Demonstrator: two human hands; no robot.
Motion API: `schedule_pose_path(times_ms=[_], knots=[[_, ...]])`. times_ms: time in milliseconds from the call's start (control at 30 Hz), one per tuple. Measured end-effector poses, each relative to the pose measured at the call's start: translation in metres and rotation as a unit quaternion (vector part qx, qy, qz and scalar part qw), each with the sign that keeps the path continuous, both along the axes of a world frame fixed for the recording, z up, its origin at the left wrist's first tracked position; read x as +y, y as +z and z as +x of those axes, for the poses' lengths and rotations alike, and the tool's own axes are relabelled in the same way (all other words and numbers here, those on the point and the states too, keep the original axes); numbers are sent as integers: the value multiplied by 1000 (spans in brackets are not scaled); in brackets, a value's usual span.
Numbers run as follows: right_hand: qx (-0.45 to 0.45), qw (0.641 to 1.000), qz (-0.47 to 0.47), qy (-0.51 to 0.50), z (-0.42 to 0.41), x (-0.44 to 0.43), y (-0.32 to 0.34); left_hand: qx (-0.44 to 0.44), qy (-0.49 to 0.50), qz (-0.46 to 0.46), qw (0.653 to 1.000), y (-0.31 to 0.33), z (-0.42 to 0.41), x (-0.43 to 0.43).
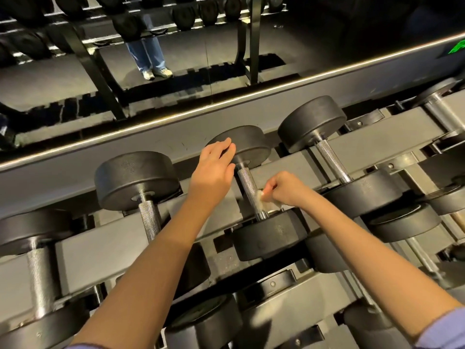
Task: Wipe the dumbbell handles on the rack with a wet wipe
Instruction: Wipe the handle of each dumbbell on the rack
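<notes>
Right hand [286, 190] pinches wet wipe [264, 201] on dumbbell handle [247, 185]; left hand [214, 168] flat on head [249, 144].

dumbbell handle [247, 187]: bright metal, knurled and rough at the grip, smooth and polished at the collars. weight heads [251, 144]: matt black, rubber-like, slightly scuffed. rack [100, 248]: matt grey painted metal. wipe [261, 201]: thin white cloth-like sheet, crumpled. mirror [176, 59]: glossy glass.
</notes>
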State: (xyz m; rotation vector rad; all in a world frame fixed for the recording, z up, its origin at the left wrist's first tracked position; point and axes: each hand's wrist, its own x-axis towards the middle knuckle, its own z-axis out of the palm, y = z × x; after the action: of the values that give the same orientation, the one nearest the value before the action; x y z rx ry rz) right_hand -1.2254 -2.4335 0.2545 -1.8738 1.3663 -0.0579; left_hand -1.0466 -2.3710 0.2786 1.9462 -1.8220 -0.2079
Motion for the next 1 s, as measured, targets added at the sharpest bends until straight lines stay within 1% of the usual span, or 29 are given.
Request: schedule_pose_path(times_ms=[33,67,133,200,267,333,433,500,533,600,633,700,767,833,867,900,967,1000], knots=[[6,1000,13,15,-2,3,2,3,1,2,1000,0,0,0],[11,1000,0,17,-1,4,2,5,2,2,1000,0,1,0],[10,998,-58,-10,6,3,-3,4,0,3,1000,0,2,0],[-34,994,-87,-63,13,0,-8,0,-4,3,1000,0,3,0],[-71,988,-97,-94,17,-1,-10,-2,-5,2,1000,-1,3,-1],[-70,991,-84,-80,11,-1,-11,-2,-2,0,1000,-1,2,-1],[-14,1000,-18,-9,-5,3,-8,0,-8,0,1000,-2,1,0],[8,1000,-3,19,-11,5,-7,2,-2,8,1000,-1,-2,1],[11,1000,-14,18,-11,8,-6,0,5,16,1000,0,-5,2],[-3,998,-62,-18,-11,13,-4,-15,18,33,999,2,-13,4],[-18,995,-88,-49,-13,17,-3,-27,25,38,999,1,-18,6],[-75,982,-126,-118,-25,24,0,-38,37,31,998,-3,-31,13],[-115,967,-157,-162,-45,29,2,-2,24,23,999,-10,-52,22],[-121,957,-192,-183,-67,29,5,42,-14,46,998,-15,-81,27],[-118,952,-208,-190,-78,28,8,50,-34,71,996,-18,-96,28],[-115,948,-224,-195,-88,26,11,40,-52,92,994,-20,-110,27],[-111,941,-251,-197,-106,18,17,-34,-71,105,991,-25,-127,24],[-107,938,-261,-200,-114,13,19,-56,-71,108,990,-28,-130,24]])
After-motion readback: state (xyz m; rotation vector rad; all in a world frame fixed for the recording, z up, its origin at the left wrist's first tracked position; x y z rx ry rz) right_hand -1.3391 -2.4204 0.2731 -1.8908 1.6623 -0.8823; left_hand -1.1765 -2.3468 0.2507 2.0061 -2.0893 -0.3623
